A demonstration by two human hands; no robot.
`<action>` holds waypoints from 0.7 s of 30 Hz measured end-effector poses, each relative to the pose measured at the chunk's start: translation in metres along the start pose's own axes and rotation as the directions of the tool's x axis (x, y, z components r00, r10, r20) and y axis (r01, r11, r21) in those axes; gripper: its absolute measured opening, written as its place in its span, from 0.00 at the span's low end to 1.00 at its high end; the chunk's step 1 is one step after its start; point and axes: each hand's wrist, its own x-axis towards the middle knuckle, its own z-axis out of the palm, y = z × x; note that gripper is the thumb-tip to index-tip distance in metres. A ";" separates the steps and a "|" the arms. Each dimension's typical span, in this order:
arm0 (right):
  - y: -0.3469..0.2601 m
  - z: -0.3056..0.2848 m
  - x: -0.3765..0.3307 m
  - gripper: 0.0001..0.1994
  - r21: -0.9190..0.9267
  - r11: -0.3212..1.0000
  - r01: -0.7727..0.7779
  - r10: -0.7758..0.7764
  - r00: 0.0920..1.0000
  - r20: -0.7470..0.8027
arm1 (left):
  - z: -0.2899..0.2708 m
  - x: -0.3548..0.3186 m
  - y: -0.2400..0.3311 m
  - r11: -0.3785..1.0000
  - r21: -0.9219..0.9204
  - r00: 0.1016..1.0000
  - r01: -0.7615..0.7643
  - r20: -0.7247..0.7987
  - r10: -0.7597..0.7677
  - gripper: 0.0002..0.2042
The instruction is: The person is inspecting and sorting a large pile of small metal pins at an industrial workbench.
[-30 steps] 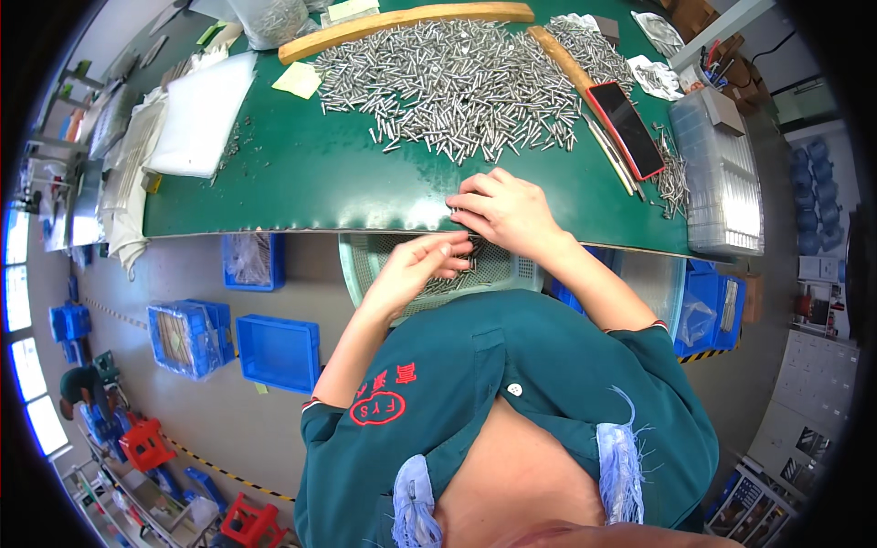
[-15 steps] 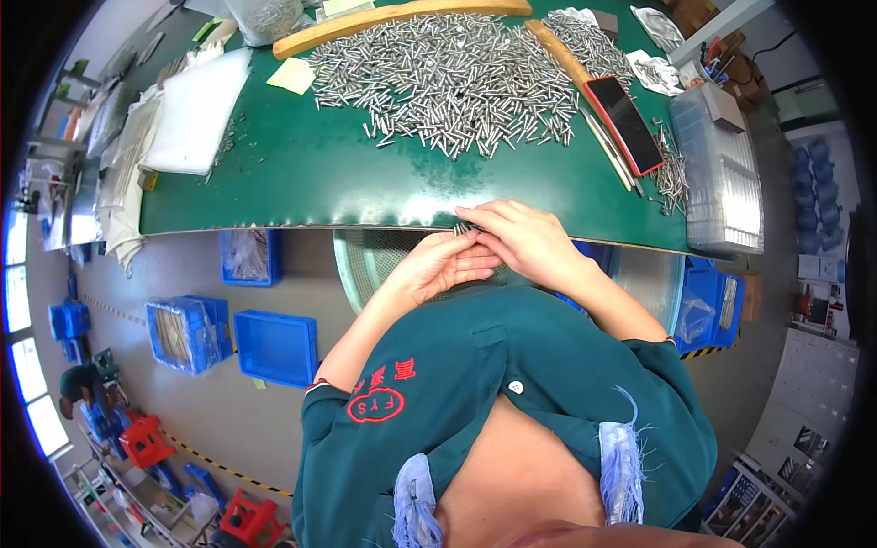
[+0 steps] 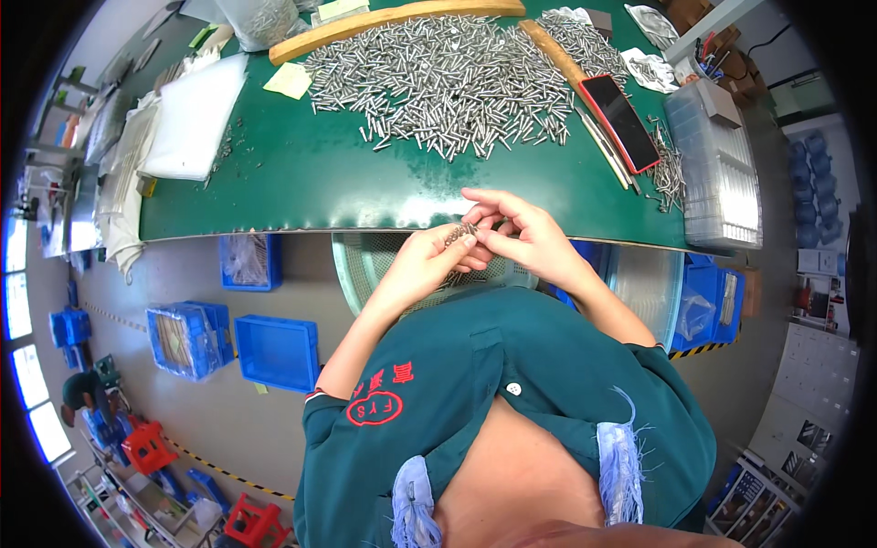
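My left hand [image 3: 429,260] and right hand [image 3: 521,233] are brought together at the near edge of the green table [image 3: 301,183], fingertips meeting. Both close on a small bundle of metal pins [image 3: 459,235], pinched between them just off the table edge and above the round mesh basket [image 3: 361,265] that sits below the tabletop. How many pins are in the bundle I cannot tell; they are too small in this view.

Further back on the table lies a large loose heap of pins [image 3: 448,78], well apart from my hands. A long wooden strip [image 3: 393,20] bounds the heap at the far side. A phone with a red edge [image 3: 623,121] lies to the right of the heap, a clear plastic tray [image 3: 717,173] beyond it. White sheets [image 3: 192,119] rest on the left. Blue bins [image 3: 274,352] stand on the floor below.
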 end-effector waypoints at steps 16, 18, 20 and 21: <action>-0.003 0.002 0.008 0.24 0.605 0.790 -0.099 0.041 0.993 0.110 | -0.008 -0.009 0.022 0.988 0.134 0.997 -0.072 -0.020 0.076 0.14; -0.003 0.003 0.008 0.23 0.601 0.794 -0.094 0.041 0.994 0.101 | -0.007 -0.010 0.021 0.987 0.145 0.996 -0.075 -0.036 0.081 0.14; -0.002 0.004 0.007 0.23 0.598 0.796 -0.089 0.043 0.995 0.090 | -0.007 -0.010 0.020 0.982 0.169 0.995 -0.079 -0.042 0.087 0.14; -0.002 0.004 0.006 0.23 0.599 0.796 -0.088 0.043 0.995 0.090 | -0.007 -0.010 0.020 0.982 0.170 0.995 -0.078 -0.042 0.087 0.14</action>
